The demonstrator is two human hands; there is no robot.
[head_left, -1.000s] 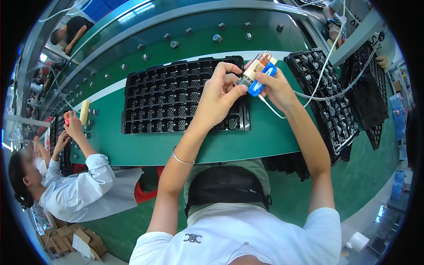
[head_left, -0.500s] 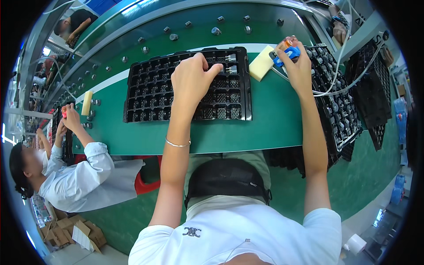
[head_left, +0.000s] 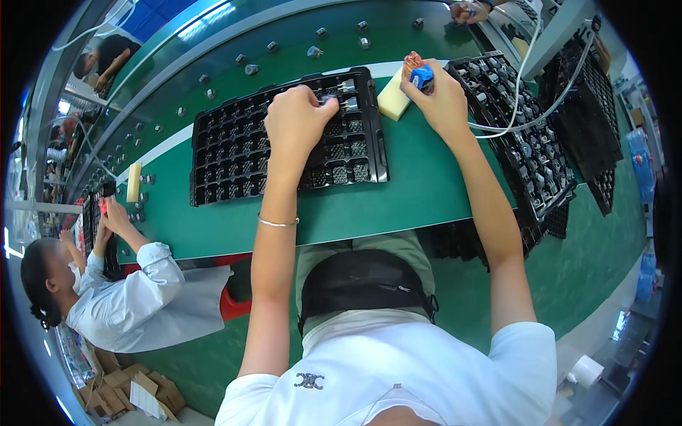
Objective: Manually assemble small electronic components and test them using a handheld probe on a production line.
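Observation:
My left hand (head_left: 293,121) is over the black compartment tray (head_left: 234,186) in front of me. Between its thumb and fingers sits a small metal cylindrical part (head_left: 327,99), partly hidden. Two similar metal parts (head_left: 347,104) lie in the tray's far right pockets; the other pockets that show hold nothing. To the right of the tray, my right hand (head_left: 444,106) is closed round an orange-and-blue hand tool (head_left: 420,74), whose exact kind I cannot make out. A pale yellow block (head_left: 395,97) lies on the green bench just under that tool.
Another black tray (head_left: 529,135) full of metal parts slants along the right, with a pale cable (head_left: 515,126) crossing it. Loose metal parts (head_left: 315,52) stand on the far green strip. A co-worker (head_left: 117,291) sits at the left; another person's hand (head_left: 470,11) shows at top right.
My right hand has come left with the tool, closer to the tray and the yellow block. A metal part now shows at my left fingertips. The view has shifted slightly.

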